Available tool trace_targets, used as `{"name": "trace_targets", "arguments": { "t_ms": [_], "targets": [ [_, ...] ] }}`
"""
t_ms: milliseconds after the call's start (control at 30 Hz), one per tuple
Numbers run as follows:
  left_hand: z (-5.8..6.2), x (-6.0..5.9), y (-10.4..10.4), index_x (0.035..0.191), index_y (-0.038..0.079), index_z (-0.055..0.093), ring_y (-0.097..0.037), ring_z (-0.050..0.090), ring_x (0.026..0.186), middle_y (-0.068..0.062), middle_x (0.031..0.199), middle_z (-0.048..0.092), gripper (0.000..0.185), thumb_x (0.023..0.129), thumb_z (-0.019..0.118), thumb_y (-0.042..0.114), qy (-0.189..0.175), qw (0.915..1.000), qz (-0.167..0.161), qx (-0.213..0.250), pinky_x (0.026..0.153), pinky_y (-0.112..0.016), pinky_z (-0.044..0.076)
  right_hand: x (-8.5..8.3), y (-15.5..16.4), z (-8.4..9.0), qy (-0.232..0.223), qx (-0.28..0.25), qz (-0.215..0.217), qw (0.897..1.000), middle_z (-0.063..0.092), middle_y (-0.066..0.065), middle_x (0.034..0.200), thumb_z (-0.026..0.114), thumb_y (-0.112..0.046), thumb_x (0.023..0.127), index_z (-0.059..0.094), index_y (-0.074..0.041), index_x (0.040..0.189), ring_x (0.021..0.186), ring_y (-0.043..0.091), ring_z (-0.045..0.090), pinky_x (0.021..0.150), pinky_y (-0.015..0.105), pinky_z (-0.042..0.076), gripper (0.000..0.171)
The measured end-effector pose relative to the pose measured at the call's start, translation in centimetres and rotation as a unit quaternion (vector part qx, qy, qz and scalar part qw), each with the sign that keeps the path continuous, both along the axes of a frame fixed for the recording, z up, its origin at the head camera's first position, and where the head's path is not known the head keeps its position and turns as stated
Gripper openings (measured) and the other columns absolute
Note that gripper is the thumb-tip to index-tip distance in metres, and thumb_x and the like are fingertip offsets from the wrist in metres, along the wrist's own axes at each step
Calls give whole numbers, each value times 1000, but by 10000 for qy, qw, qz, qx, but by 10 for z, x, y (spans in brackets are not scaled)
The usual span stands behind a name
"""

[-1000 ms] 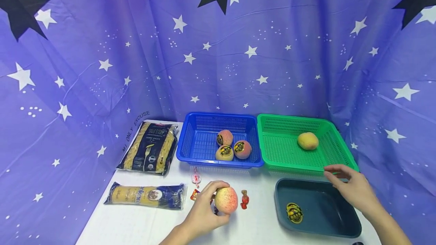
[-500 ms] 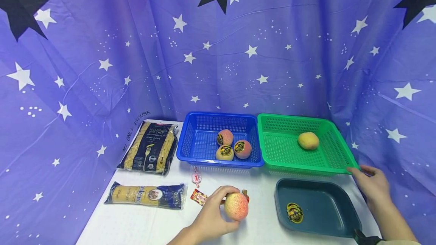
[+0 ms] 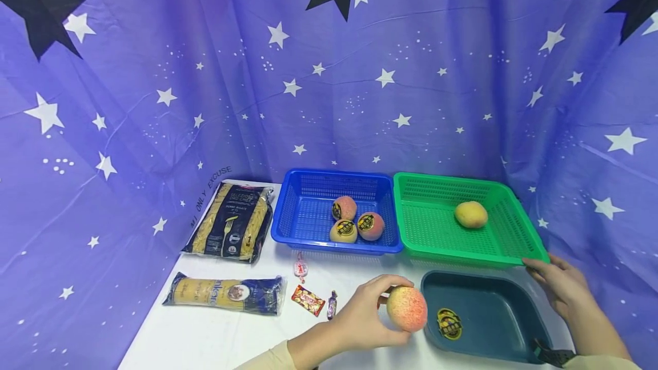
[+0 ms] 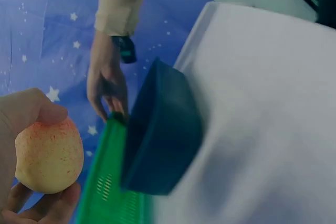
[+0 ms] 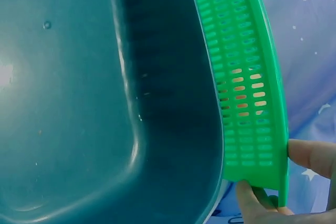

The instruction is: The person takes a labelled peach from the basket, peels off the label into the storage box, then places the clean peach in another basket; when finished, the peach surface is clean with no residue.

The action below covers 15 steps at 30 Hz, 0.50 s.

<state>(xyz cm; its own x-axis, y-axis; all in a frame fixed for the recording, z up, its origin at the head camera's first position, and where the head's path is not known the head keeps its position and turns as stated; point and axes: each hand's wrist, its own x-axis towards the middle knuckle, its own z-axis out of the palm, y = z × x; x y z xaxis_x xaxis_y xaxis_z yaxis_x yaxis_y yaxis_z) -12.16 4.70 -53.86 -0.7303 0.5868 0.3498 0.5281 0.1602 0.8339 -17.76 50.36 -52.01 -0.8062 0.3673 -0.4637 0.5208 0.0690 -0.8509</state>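
A pink-and-yellow peach [image 3: 406, 308] is held just above the bench [image 3: 216, 336], at the left rim of the dark teal tray [image 3: 519, 313]. The left hand [image 3: 366, 318] grips it, thumb on top and fingers [image 4: 50, 209] curled beneath, as the left wrist view shows. Inside the tray, at about 3 o'clock from the peach, lies a round yellow-and-black sticker [image 3: 449, 324].

At 1 o'clock from the tray sits the green basket [image 3: 519, 227] with one yellowish fruit [image 3: 470, 214] in it. The right hand [image 3: 561, 285] is at the basket's near right corner; the right wrist view shows its fingers [image 5: 311, 156] and thumb pinching the green rim.

At 9 o'clock from the green basket, touching it, is the blue basket [image 3: 298, 210], holding three stickered peaches [image 3: 353, 221]. Small wrapped candies [image 3: 308, 300] lie on the bench at 9 o'clock from the held peach. Further left are two pasta packets [image 3: 228, 227], one behind the other.
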Motion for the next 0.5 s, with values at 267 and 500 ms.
{"name": "trace_targets", "arguments": {
  "t_ms": [267, 500],
  "targets": [
    [41, -44, 46, 152, 25, 59, 4, 62, 130, 9, 148, 66, 79, 83, 97, 16, -370, 9987, -342, 87, 103, -13, 56, 1, 7, -2, 137, 66, -20, 9999, 33, 36, 158, 76, -20, 106, 1, 9, 173, 76, -16, 57, 107, 26, 60, 105],
    [52, -85, 77, 150, 27, 61, 1, 65, 118, 6, 141, 69, 77, 83, 98, 20, -627, 9980, 69, 103, 90, -16, 59, 8, 10, -6, 208, -137, 36, 9997, 67, -2, 116, 76, -18, 106, 14, 13, 171, 87, -14, 63, 106, 24, 60, 94]
  ]
}}
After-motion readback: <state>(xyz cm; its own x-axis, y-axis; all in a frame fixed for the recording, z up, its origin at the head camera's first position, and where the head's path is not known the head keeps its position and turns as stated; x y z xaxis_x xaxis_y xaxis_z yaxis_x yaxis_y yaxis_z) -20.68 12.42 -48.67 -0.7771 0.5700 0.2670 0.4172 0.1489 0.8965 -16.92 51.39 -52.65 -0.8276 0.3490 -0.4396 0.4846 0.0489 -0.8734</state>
